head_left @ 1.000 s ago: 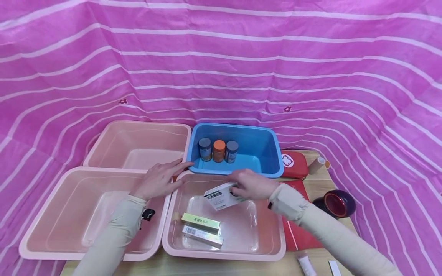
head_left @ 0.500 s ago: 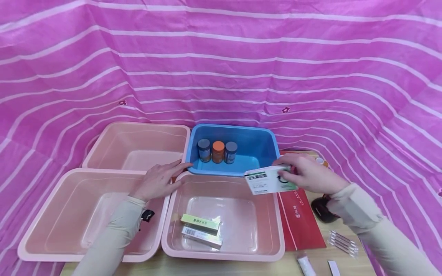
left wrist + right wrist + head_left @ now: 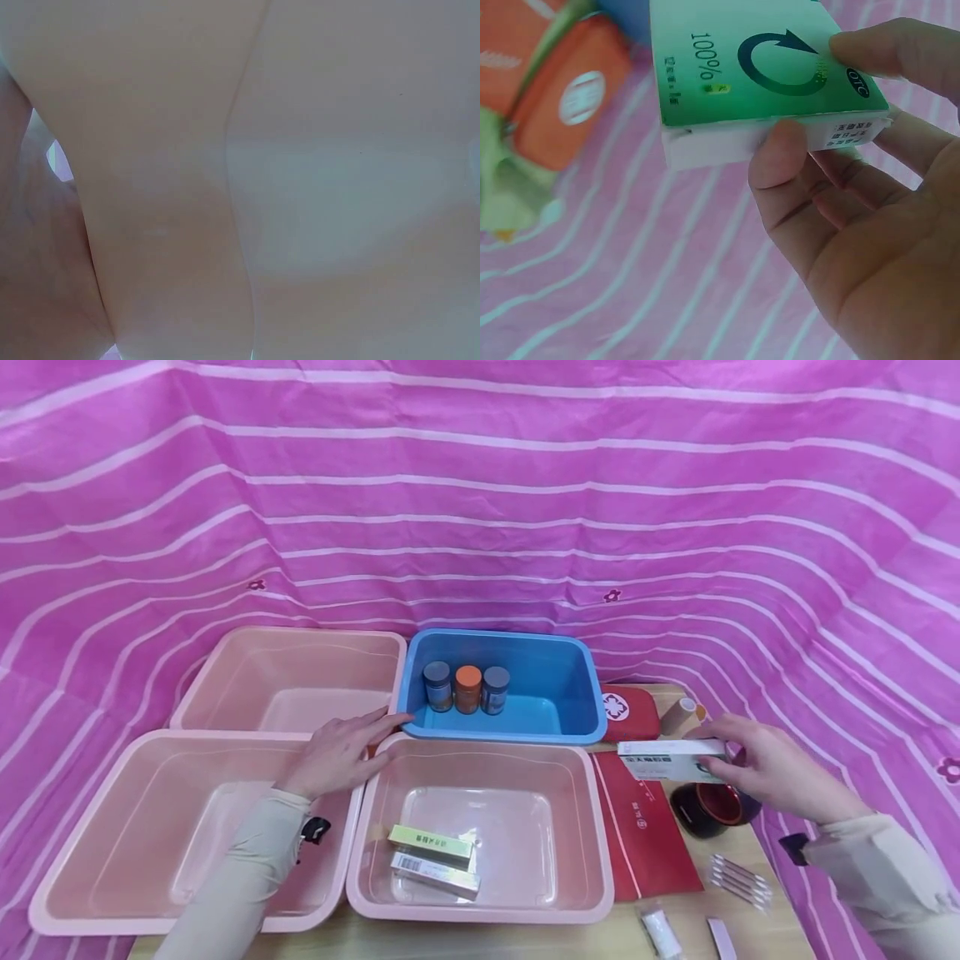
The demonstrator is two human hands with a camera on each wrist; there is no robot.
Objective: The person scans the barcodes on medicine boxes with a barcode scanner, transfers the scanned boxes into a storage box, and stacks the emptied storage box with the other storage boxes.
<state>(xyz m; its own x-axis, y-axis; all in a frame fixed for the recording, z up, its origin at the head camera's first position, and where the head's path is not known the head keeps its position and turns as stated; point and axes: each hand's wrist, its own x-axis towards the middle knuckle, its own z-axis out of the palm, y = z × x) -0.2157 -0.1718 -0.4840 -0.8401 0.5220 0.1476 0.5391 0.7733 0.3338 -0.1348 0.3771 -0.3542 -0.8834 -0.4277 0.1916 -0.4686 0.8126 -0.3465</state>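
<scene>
My right hand point(image 3: 776, 768) grips a white-and-green medicine box point(image 3: 667, 764) by its right end, above the right side of the table. Close up in the right wrist view, the thumb and fingers pinch the medicine box point(image 3: 742, 67), whose green face shows a circular arrow. My left hand point(image 3: 337, 756) rests with extended fingers across the bin rims, its fingertips at the corner of the blue bin point(image 3: 502, 727). In the left wrist view a pale bin wall point(image 3: 150, 187) fills most of the frame. Two slim boxes, one yellow-green point(image 3: 430, 843) and one silvery point(image 3: 435, 875), lie in the near pink bin point(image 3: 480, 912).
Three capped jars point(image 3: 467, 689) stand in the blue bin. Two more pink bins point(image 3: 187, 920) are at left. Right of the bins lie a red pouch point(image 3: 633, 714), a red bag point(image 3: 648, 852), a dark round bowl point(image 3: 693, 814), packed swabs point(image 3: 738, 883) and a white tube point(image 3: 660, 935).
My right hand has lifted the medicine box out of the near pink bin and carried it right, over the red bag and dark bowl. My left hand has stayed at the rims.
</scene>
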